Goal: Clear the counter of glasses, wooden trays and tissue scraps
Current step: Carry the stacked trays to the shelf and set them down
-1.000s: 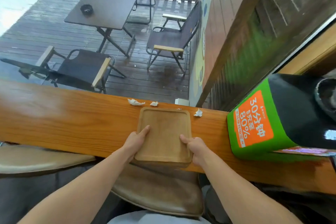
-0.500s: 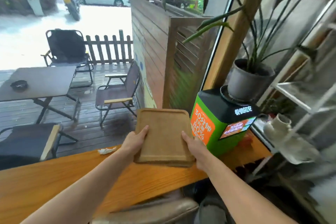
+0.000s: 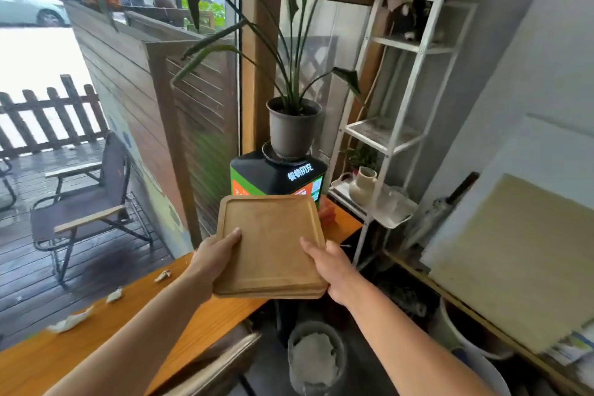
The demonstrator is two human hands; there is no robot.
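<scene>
Now both hands, left hand and right hand, clamp the stacked square wooden trays by opposite edges, held in the air above the orange-brown wooden counter. Three crumpled white tissue scraps lie along the counter's far edge.

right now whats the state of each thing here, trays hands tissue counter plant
wooden trays: stacked, lifted off the counter, empty
left hand: gripping the stack's left edge
right hand: gripping the stack's right edge
tissue scraps: three pieces lying on the counter
counter: not yet cleared of scraps
potted plant: upright on the green and black kiosk
</scene>
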